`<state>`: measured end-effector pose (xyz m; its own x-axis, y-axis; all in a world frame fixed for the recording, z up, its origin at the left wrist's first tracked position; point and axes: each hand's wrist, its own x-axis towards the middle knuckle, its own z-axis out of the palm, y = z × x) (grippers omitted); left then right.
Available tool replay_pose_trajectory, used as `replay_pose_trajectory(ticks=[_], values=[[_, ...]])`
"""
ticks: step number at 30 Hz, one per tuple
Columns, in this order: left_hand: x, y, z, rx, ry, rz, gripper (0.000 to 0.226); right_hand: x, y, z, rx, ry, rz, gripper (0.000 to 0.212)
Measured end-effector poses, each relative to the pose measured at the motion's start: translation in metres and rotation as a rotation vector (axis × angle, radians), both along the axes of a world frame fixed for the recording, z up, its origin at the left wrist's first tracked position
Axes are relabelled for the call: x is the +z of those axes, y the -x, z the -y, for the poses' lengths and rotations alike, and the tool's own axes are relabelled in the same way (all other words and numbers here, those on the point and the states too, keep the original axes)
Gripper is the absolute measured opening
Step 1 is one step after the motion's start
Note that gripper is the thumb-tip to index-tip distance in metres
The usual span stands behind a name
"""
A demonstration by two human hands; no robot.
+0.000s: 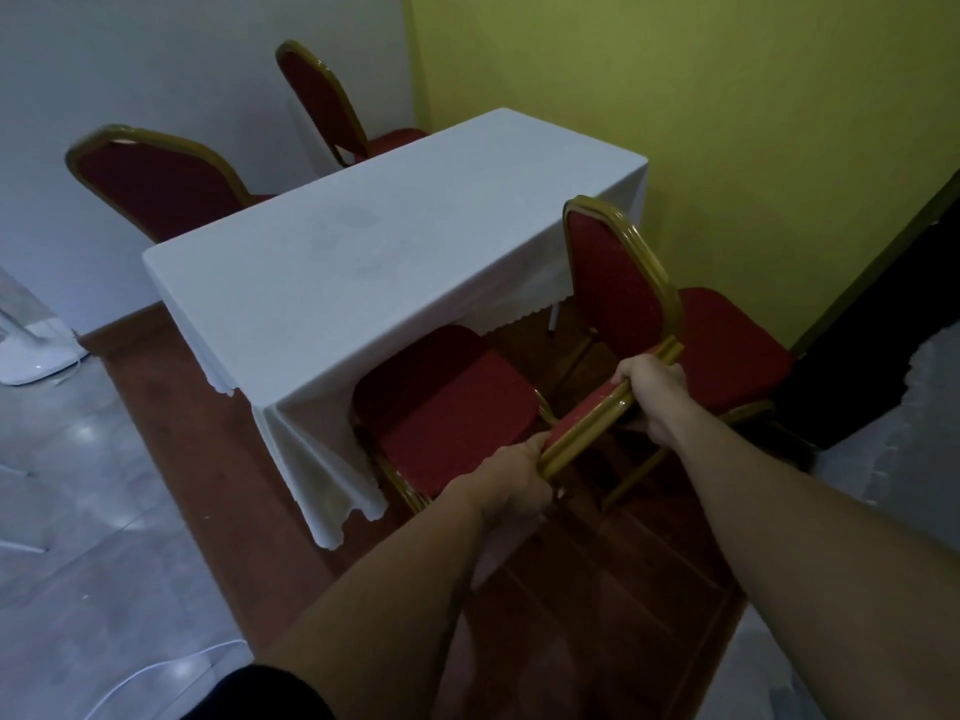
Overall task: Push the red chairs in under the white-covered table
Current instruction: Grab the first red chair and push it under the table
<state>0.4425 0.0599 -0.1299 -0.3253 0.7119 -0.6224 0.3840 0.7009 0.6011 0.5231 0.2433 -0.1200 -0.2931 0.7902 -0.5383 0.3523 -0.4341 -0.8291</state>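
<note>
A table under a white cloth (363,262) stands in the room's corner. Directly below me is a red chair with a gold frame (452,418), its seat partly under the table's near long edge. My left hand (511,478) grips the left end of its backrest top and my right hand (652,394) grips the right end. A second red chair (618,283) stands to its right, turned away from the table with its seat pointing right. Two more red chairs (161,184) (322,96) sit on the far side, seats tucked under the cloth.
A yellow-green wall (727,122) runs behind the table's right end and a white wall (156,59) behind the far chairs. A white appliance base (31,350) with a cable stands on the grey floor at left. Dark fabric (883,324) hangs at right. A reddish-brown carpet (171,402) lies under the table.
</note>
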Motion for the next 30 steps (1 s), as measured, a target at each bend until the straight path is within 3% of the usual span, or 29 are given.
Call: replay_pose_trajectory(ticks=[23,30], values=[[-0.012,0.049,-0.027,0.07,-0.063,-0.023,0.082,0.007,0.057,-0.028,0.076,0.028,0.011,0.071],[-0.002,0.08,-0.045,-0.132,0.005,-0.072,0.079,0.01,0.073,-0.037,0.165,0.026,0.134,0.078]])
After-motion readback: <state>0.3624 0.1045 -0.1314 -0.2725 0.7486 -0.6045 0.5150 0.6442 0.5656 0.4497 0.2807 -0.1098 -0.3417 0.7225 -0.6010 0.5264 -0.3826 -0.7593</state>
